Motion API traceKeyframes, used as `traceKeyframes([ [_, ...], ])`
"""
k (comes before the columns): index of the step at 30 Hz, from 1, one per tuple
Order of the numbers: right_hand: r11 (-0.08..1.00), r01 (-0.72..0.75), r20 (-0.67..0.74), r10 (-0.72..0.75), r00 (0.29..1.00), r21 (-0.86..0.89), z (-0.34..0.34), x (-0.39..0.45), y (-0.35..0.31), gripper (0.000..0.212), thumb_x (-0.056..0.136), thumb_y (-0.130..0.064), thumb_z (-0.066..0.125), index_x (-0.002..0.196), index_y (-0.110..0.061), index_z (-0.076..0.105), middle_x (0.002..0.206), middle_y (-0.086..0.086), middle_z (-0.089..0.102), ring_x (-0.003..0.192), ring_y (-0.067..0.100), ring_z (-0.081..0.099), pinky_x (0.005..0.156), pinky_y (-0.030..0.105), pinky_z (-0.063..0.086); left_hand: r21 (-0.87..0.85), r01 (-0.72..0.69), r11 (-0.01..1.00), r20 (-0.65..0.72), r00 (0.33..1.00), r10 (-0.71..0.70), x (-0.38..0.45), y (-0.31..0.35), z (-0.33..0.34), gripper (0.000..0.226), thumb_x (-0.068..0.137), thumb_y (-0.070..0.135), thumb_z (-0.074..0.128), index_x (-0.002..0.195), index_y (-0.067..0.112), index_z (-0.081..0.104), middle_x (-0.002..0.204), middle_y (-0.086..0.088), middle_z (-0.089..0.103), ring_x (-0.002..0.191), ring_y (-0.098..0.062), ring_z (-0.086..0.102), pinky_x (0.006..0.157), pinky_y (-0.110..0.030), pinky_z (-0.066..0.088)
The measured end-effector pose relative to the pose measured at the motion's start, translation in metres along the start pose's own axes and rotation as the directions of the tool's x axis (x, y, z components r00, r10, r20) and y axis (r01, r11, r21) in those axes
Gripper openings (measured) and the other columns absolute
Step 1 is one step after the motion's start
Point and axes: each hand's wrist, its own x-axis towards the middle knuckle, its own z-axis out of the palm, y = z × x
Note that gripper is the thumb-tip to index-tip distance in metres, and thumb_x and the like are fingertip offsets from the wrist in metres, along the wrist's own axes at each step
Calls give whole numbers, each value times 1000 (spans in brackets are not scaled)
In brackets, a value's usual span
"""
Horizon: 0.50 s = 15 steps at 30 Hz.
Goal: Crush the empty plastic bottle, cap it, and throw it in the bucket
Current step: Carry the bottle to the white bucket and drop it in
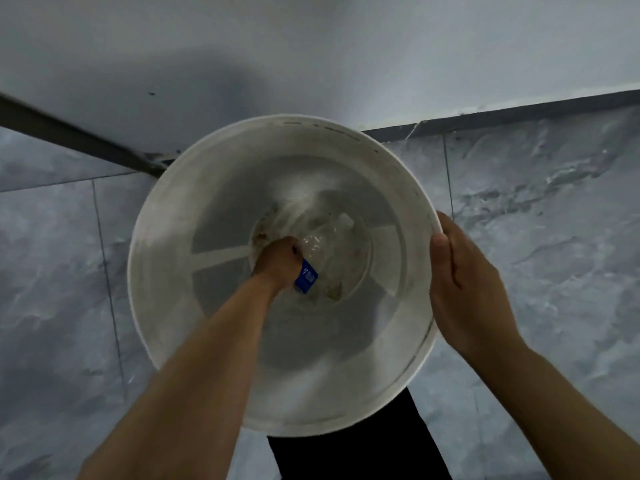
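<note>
Head view: left hand (278, 261) grips bottle (322, 251) inside bucket (166, 209).

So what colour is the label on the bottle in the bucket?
Blue with small white print, on the clear bottle's label, seen in the head view.

A floor (540, 209) of grey marble-patterned tiles, divided by thin dark grout lines, is seen from above where it meets a pale wall (311, 46) edged by a dark skirting strip (519, 114). A white plastic bucket (166, 216), scuffed and stained along its inner wall, is set on the tiles close to the corner. Part of the skirting is hidden behind the bucket's far rim.
</note>
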Motion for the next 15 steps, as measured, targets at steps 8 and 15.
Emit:
traceKeyframes([
  [8, 1000, 26, -118, -26, 993, -3, 10, 0, 12, 61, 81, -57, 8, 132, -38, 36, 124, -8, 55, 84, -12, 34, 70, 25, 34, 28, 32, 999, 43, 999, -33, 58, -22, 35, 31, 96, 8, 38, 121, 2, 55, 130, -19, 55, 115, -32, 53, 94, -35, 44],
  [15, 999, 53, -151, -52, 987, 2, 11, 0, 14, 64, 78, -56, 10, 132, -36, 39, 107, -19, 46, 78, -18, 31, 66, 16, 34, 97, 58, 994, 65, 996, -65, 66, -28, 47, 41, 96, 15, 42, 135, 5, 40, 139, -18, 47, 124, -31, 47, 104, -36, 40],
])
